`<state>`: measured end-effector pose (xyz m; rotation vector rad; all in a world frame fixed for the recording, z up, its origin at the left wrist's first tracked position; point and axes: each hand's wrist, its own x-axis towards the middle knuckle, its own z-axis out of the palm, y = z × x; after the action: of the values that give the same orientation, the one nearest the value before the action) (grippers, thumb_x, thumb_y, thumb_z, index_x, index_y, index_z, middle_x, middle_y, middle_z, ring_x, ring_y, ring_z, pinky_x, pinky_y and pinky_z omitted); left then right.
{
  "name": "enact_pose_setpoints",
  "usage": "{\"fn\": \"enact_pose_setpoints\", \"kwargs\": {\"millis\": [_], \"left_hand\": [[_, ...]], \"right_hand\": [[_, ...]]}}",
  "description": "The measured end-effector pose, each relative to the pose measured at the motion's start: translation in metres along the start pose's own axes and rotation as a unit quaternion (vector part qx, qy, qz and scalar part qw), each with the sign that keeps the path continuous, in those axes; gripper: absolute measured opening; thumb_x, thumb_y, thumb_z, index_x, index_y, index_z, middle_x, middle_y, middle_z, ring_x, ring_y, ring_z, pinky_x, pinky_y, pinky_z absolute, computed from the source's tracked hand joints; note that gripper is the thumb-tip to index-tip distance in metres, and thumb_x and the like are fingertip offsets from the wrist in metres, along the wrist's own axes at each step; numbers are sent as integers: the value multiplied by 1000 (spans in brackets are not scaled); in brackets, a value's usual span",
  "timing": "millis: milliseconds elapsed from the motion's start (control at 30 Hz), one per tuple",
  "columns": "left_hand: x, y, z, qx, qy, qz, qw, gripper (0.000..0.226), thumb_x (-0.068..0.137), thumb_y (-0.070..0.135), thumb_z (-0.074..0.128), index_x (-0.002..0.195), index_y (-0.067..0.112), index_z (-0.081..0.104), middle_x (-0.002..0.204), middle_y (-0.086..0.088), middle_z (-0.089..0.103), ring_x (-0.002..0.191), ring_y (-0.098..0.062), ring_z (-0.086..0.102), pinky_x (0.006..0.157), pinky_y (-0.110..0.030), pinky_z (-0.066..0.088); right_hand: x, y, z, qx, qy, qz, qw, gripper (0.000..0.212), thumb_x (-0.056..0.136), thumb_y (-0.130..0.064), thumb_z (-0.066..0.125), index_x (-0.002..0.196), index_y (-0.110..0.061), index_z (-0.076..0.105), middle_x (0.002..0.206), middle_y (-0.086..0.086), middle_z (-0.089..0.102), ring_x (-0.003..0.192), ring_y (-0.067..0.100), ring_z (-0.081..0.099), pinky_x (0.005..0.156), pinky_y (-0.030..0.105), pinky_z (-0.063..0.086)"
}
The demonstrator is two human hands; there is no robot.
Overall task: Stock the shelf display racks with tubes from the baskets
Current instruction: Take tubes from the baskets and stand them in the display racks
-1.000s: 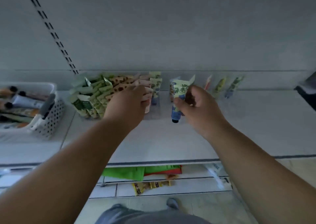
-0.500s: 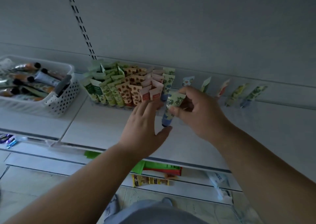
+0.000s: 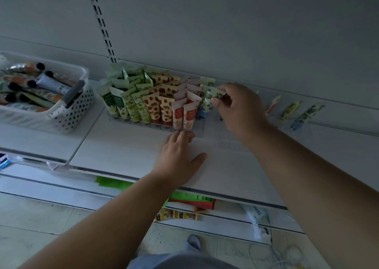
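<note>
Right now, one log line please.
right hand: pinching blue-floral cream tube at clear rack | left hand: open on white shelf

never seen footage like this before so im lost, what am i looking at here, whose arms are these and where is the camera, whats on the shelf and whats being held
There is no machine here. The camera sits on a person's head and looks down, so the two bare arms are that person's own.

They stand at a white shop shelf. At its back is a clear display rack packed with upright tubes in green, red-patterned and pink rows. To the left stands a white basket holding more tubes lying flat.

The right hand pinches a tube with blue flowers over the rack's right end, seemingly slotting it in. The left hand rests flat on the shelf, fingertips at the rack's front edge, holding nothing.

A few more tubes stand further right, spaced apart.
</note>
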<state>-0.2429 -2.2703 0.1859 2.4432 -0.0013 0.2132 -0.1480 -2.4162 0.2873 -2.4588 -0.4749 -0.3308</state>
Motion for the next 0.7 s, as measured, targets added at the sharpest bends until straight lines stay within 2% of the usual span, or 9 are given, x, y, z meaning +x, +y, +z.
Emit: {"fn": "enact_pose_setpoints", "kwargs": {"millis": [300, 400, 467, 567, 700], "left_hand": [[2, -1, 1, 19, 0, -3, 1000, 53, 81, 50, 63, 123, 21, 50, 114, 4, 52, 108, -18, 46, 92, -36, 44], [2, 1, -3, 2, 0, -6, 1000, 51, 81, 46, 66, 122, 20, 52, 111, 6, 52, 104, -17, 48, 88, -33, 46], [-3, 3, -11, -27, 5, -14, 1000, 47, 81, 43, 67, 120, 21, 53, 106, 10, 50, 96, -13, 50, 81, -31, 49], [-17, -1, -35, -35, 39, -20, 998, 39, 81, 46, 65, 112, 25, 54, 100, 13, 50, 85, -7, 50, 75, -31, 50], [-44, -25, -89, 9, 83, -36, 996, 35, 82, 49, 59, 108, 26, 54, 97, 14, 50, 84, -5, 49, 74, -26, 47]], "right_hand": [[9, 4, 21, -91, -91, -9, 992, 28, 88, -23, 67, 114, -13, 64, 105, 11, 67, 96, 31, 62, 70, 29, 40], [0, -1, 17, -94, -47, -29, 994, 36, 87, -21, 67, 120, -11, 60, 114, 13, 59, 101, 32, 60, 80, 34, 46], [-10, -10, 12, -78, -5, -65, 995, 34, 85, -19, 68, 115, -7, 60, 110, 14, 57, 93, 33, 60, 77, 36, 48], [-23, -34, 8, -47, 51, -120, 990, 27, 82, -18, 71, 104, -5, 61, 101, 12, 57, 86, 29, 58, 73, 29, 42], [-28, -90, 19, 36, 46, -159, 986, 27, 84, -24, 70, 105, -9, 60, 100, 6, 58, 85, 20, 57, 70, 24, 41]]}}
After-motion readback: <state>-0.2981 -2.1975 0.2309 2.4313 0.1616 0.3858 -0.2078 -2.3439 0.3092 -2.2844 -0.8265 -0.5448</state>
